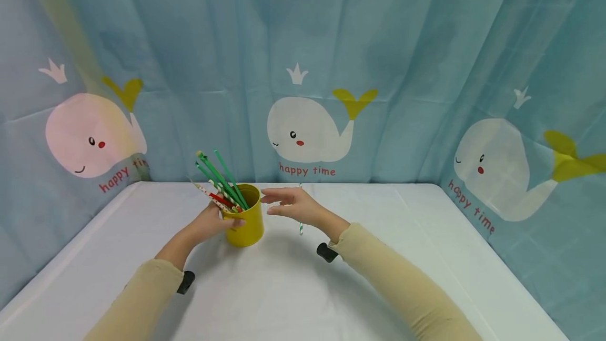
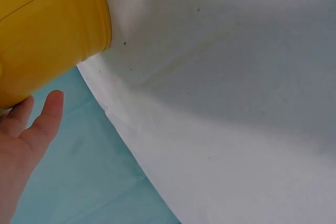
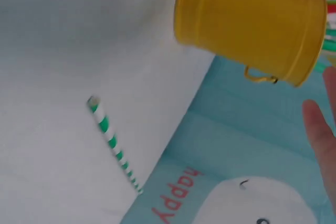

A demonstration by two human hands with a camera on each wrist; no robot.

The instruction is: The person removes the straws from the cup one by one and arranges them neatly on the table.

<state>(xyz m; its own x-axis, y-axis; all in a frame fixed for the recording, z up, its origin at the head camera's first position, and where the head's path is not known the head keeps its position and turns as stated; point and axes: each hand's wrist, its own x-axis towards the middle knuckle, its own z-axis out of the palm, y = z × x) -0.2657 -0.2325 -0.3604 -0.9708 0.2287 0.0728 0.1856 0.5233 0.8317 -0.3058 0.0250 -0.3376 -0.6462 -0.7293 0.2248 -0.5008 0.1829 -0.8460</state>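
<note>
A yellow bucket (image 1: 249, 228) holds several paper straws (image 1: 220, 180): plain green, green-striped, red and patterned ones, leaning left over its rim. My left hand (image 1: 208, 223) grips the bucket's left side, thumb across the front near the rim; its other fingers are mostly hidden behind. In the left wrist view, two of its fingers (image 2: 50, 114) extend beside the bucket (image 2: 50, 30). To the right of the bucket my right hand (image 1: 299, 207) hangs in the air, holding nothing, fingers pointing left toward the rim. Beneath it lies a green-and-white striped straw (image 3: 113, 141) on the table.
The white-covered table (image 1: 402, 278) meets a blue curtain (image 1: 402, 67) printed with whales along its back and sides. A small wire loop (image 3: 260, 75) sticks out from the bucket near its rim. Black wrist cameras (image 1: 326, 252) are worn at both cuffs.
</note>
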